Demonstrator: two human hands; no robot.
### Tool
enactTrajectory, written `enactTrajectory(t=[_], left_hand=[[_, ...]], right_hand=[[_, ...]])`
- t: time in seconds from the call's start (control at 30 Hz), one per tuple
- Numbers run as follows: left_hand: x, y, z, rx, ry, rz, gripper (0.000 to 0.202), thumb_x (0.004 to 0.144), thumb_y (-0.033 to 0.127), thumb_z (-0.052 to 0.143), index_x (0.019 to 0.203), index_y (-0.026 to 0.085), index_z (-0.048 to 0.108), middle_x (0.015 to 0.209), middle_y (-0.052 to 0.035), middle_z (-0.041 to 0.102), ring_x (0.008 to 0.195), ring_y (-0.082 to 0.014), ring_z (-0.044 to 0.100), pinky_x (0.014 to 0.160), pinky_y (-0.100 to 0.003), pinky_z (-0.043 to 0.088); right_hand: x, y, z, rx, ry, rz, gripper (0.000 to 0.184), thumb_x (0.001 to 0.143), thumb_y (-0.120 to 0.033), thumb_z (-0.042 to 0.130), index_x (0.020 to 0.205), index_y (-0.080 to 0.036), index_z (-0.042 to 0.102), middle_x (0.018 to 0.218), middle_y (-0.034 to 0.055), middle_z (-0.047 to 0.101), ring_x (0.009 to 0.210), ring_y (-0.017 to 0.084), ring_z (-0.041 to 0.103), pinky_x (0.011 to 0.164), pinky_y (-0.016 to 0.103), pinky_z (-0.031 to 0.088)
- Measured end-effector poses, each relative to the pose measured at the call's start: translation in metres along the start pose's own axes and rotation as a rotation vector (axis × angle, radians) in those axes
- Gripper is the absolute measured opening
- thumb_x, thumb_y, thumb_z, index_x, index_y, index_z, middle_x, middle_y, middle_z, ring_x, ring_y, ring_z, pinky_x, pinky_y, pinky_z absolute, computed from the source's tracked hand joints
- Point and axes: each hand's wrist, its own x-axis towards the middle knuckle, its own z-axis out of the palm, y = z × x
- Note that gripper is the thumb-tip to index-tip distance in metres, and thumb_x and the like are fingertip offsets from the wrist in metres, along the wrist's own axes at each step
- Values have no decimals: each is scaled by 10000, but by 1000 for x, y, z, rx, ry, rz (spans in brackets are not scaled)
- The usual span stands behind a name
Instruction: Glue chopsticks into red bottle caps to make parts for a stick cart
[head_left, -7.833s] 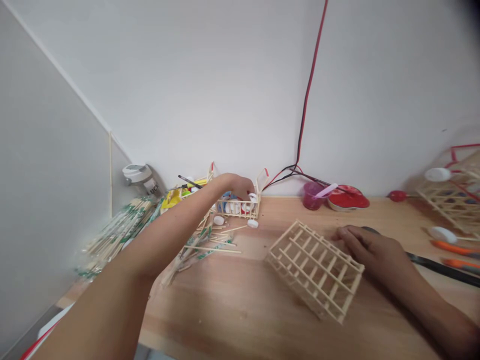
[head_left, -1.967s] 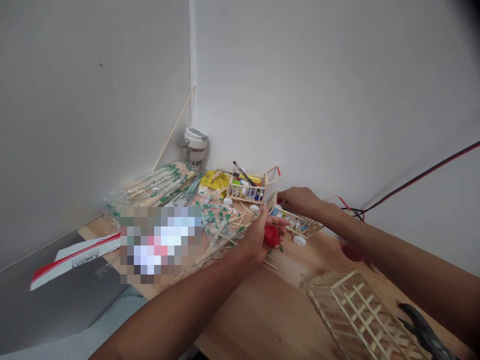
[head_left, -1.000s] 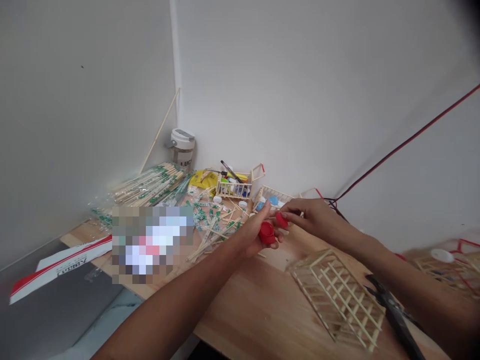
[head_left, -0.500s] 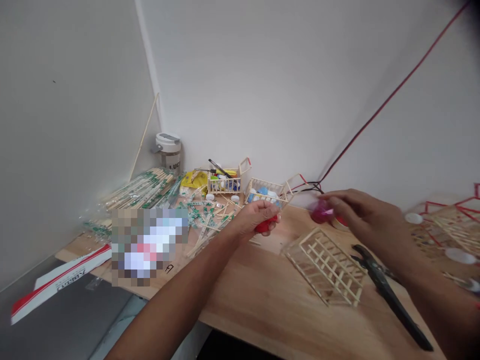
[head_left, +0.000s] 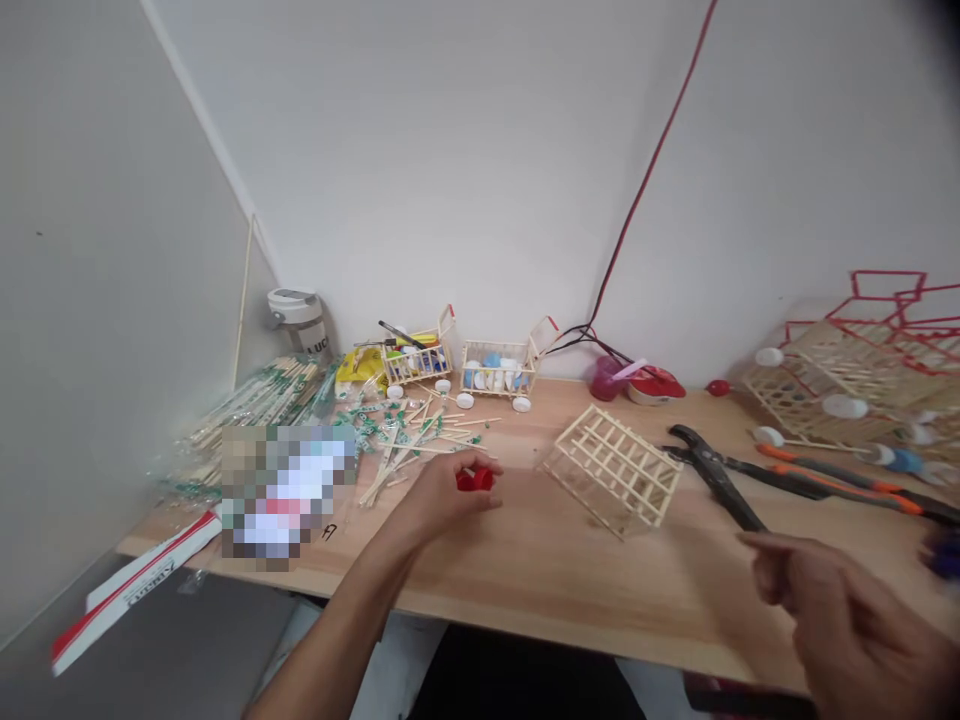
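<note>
Two bare hands: the left hand (head_left: 439, 497) curls its fingers around red plastic caps (head_left: 474, 480) at six o'clock; the right hand (head_left: 847, 620), half open, holds nothing at four o'clock.

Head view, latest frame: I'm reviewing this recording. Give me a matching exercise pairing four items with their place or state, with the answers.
1. Left hand
2. Right hand
3. Black pliers
4. Wooden stick cart

A. Lying right of the stick lattice
B. Holding white and blue bottle caps
C. Closed around red bottle caps
D. Blurred at the view's lower right

Pairs: 1-C, 2-D, 3-A, 4-B.
</note>
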Motion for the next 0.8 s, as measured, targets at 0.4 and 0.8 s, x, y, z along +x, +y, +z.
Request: enactTrajectory(t=[0.4, 0.8], left_hand=[[-27, -15, 41, 419, 314, 261, 228, 879, 166, 489, 1038, 208, 648, 1000, -27, 664, 931, -163, 614, 857, -304, 468], [-25, -7, 55, 1165, 58, 354, 210, 847, 61, 496, 979, 188, 597, 1029, -72, 578, 929, -229, 508, 773, -347, 457]], right_hand=[[-38, -31, 32, 91, -177, -220, 362, 942, -345, 438, 629, -202, 550, 561, -22, 537, 503, 96, 518, 519, 212, 393], [-36, -33, 40, 20, -124, -302, 292, 937, -306, 476, 698, -202, 608, 627, -27, 633, 570, 95, 606, 566, 200, 415]])
